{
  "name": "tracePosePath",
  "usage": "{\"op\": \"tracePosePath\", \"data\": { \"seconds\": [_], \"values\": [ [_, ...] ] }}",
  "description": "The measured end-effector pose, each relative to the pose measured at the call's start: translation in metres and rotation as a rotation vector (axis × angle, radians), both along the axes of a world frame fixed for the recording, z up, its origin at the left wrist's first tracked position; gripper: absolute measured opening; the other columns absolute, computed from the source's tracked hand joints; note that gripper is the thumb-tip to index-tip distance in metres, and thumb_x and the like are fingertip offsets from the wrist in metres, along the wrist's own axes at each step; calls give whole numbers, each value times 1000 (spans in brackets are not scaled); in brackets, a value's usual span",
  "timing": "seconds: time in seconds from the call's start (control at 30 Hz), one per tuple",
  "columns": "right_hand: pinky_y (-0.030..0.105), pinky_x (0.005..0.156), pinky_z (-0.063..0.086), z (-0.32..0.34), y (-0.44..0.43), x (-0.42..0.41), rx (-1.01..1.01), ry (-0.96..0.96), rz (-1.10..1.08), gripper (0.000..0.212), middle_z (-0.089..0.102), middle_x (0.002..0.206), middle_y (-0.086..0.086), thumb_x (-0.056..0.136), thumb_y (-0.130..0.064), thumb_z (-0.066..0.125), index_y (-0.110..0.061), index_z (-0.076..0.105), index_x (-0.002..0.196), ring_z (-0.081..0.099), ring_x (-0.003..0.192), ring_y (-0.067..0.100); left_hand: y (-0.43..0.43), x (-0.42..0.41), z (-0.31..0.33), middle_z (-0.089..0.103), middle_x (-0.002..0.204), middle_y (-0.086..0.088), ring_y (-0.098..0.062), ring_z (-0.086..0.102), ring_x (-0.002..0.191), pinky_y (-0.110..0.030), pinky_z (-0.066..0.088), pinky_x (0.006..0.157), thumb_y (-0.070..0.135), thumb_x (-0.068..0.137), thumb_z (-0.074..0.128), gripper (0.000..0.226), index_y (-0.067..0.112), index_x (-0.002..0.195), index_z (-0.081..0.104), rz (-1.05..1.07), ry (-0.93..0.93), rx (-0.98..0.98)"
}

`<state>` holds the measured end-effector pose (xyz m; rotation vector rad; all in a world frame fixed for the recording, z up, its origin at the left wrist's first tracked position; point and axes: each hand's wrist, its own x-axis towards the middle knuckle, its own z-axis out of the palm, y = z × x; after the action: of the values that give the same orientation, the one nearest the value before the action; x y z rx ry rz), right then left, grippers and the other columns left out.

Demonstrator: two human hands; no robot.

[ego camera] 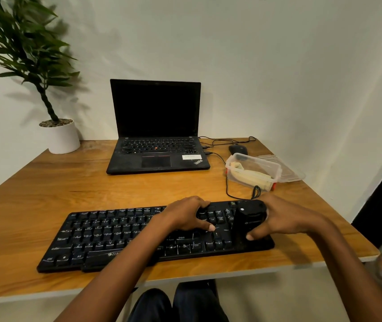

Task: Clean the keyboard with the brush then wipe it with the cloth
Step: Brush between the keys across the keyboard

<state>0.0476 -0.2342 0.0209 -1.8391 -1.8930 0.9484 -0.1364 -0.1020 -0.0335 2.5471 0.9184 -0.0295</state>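
A person is sitting at a wooden desk (pixel 46 182), looking down at both bare hands. At far left a leafy plant (pixel 22 54) is standing in a white pot (pixel 63 138). A black keyboard (pixel 97 238) is lying across the near part of the desk, with white legends including Ctrl, Alt and Shift showing. A brand mark beginning "ZEB" is showing below the space bar, the rest hidden by a forearm. Behind it an open black laptop (pixel 157 145) is sitting with a dark screen, "ThinkPad" printed on its palm rest beside a white sticker too small to read. The left hand (pixel 185 214) is resting on the keys right of centre, fingers loosely spread and holding nothing, steadying the board. The right hand (pixel 287 217) is gripping a black brush (pixel 249 219), thumb in front and fingers behind, standing it on the keyboard's right end; its small logo is unreadable. To brush well, the left hand should probably be pressing down while short strokes are running along each key row, flicking dust off the near edge. Behind the right hand a cream cloth (pixel 252 176) is waiting in a clear plastic container (pixel 238 159), its lid (pixel 289 170) lying alongside.
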Motion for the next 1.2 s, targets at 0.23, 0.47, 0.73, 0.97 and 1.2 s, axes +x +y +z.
{"op": "tracePosePath", "data": {
  "seconds": [0.23,0.47,0.73,0.97,1.2],
  "values": [
    [12,73,46,2,0,-1,2,-10,23,31,68,85,-17,70,-8,77,-25,61,91,61,88,-1,0,1,1,32,152,1,-22,35,136,-38,35,108,47,82,66,81,18,147,29,1,2,9],
    [7,68,41,3,-8,15,39,9,-73,32,67,90,-7,69,-9,79,-23,61,92,60,87,-3,0,0,1,32,152,1,-21,34,137,-37,35,108,47,82,66,80,18,147,28,1,2,8],
    [15,72,49,-9,-4,2,101,86,-107,33,69,93,-6,69,-10,79,-21,61,95,64,91,6,0,0,2,32,152,1,-21,34,136,-38,36,107,47,82,65,81,19,147,28,2,6,10],
    [27,75,53,-7,-7,1,113,88,-138,37,69,91,2,66,-14,81,-10,62,97,64,86,7,0,0,2,33,151,1,-21,35,136,-39,37,107,48,81,66,81,19,147,28,3,7,11],
    [18,64,51,-27,-11,-21,262,181,-453,27,68,84,-4,69,-12,78,-22,60,87,65,78,6,0,0,1,34,151,1,-21,36,135,-38,38,106,49,82,65,81,19,147,29,-4,4,23]
  ]
}}
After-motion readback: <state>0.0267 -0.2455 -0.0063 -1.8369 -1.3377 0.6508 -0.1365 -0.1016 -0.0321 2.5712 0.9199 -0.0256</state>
